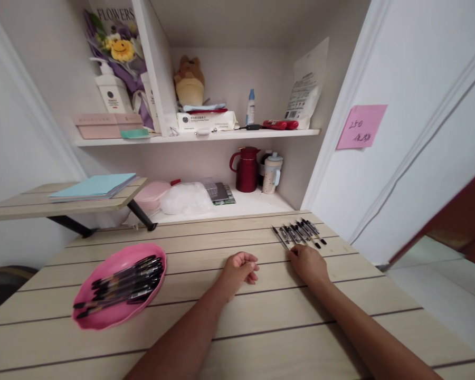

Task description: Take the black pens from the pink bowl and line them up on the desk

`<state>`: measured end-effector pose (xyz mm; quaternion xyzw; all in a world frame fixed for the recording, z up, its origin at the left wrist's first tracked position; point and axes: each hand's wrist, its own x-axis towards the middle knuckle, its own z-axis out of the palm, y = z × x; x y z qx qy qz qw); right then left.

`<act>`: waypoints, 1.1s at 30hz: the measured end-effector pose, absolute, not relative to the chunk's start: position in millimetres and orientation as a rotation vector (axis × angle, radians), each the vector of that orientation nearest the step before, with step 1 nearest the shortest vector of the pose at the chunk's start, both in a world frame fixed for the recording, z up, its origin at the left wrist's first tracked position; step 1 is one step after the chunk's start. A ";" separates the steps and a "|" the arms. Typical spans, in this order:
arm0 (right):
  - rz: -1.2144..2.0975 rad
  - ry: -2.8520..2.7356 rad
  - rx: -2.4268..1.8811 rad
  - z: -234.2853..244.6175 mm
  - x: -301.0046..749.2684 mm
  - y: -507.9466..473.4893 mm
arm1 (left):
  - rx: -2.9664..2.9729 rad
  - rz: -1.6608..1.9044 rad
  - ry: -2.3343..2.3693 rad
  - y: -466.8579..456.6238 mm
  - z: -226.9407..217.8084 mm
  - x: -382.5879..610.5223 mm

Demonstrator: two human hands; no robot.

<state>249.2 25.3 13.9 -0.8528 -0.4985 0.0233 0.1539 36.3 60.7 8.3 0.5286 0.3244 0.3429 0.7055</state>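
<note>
A row of several black-and-clear pens [301, 231] lies side by side at the desk's far right. My right hand [309, 265] is at the row's near left, its fingers pinched on the near end of the leftmost pen [280, 237]. Part of that pen's end is hidden by the fingers. My left hand [239, 270] rests over the middle of the desk, loosely curled with the fingers a little apart and nothing visible in them. To its left, a pink bowl [103, 323] holds a pile of similar pens [129, 282].
Slats with dark gaps form the desktop [257, 343]. A small raised shelf [8, 207] carries blue paper [95, 186] at the left. Behind the desk, a cubby holds a red jug [247, 170], a lidded cup [272, 174] and a white bag [187, 199]. A pink note [361, 126] hangs on the wall.
</note>
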 end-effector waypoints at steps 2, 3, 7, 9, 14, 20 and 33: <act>0.042 -1.432 -2.466 12.9 248.3 28.0 | 1.175 0.763 0.722 61.1 8.0 36.3; 0.033 -1.434 -2.477 12.3 248.1 29.3 | 1.176 0.761 0.725 61.2 8.0 36.3; 0.008 -1.431 -2.507 10.4 248.7 32.3 | 1.185 0.748 0.731 61.3 8.0 36.3; 0.007 -1.424 -2.517 10.1 249.1 32.9 | 1.184 0.747 0.728 61.2 8.4 36.2; 0.007 -1.401 -2.524 10.6 248.7 33.8 | 1.174 0.755 0.731 60.6 9.2 36.1; 0.016 -1.395 -2.504 12.2 246.3 32.7 | 1.181 0.755 0.738 60.6 8.8 35.9; 0.041 -1.487 -2.494 12.3 256.5 16.0 | 1.189 0.750 0.730 61.3 9.1 35.4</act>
